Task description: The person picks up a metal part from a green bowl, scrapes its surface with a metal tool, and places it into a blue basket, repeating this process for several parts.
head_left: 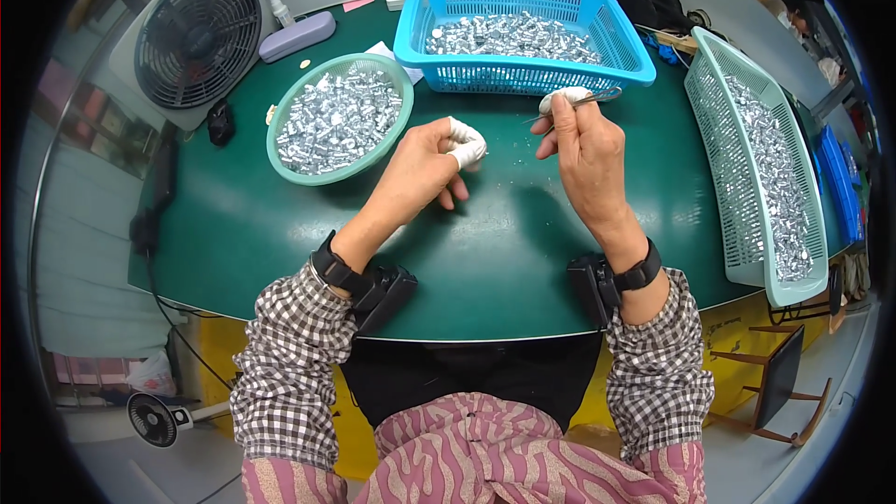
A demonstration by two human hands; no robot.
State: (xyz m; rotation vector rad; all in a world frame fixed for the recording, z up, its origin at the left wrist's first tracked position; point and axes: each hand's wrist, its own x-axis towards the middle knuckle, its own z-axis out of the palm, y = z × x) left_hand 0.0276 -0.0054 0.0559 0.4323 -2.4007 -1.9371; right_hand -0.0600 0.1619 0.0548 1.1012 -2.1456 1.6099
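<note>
My left hand (pixel 425 163), with white coverings on the thumb and forefinger, is closed in a pinch above the table, to the right of a round pale green basket (pixel 280 157). What it pinches, if anything, is too small to make out. My right hand (pixel 586 145) grips slim metal tweezers (pixel 597 97), their thin point toward the left. A white covering also shows on a right fingertip, just below a blue rectangular basket (pixel 523 77). Small silvery metal parts (pixel 341 121) fill the round basket, and many more lie in the blue one.
A long pale green basket (pixel 747 215) of silvery parts stands at the right edge. At the back left are a box fan (pixel 198 42), a purple case (pixel 297 36) and a small spray bottle (pixel 280 11). Tiny bits dot the green table (pixel 485 271).
</note>
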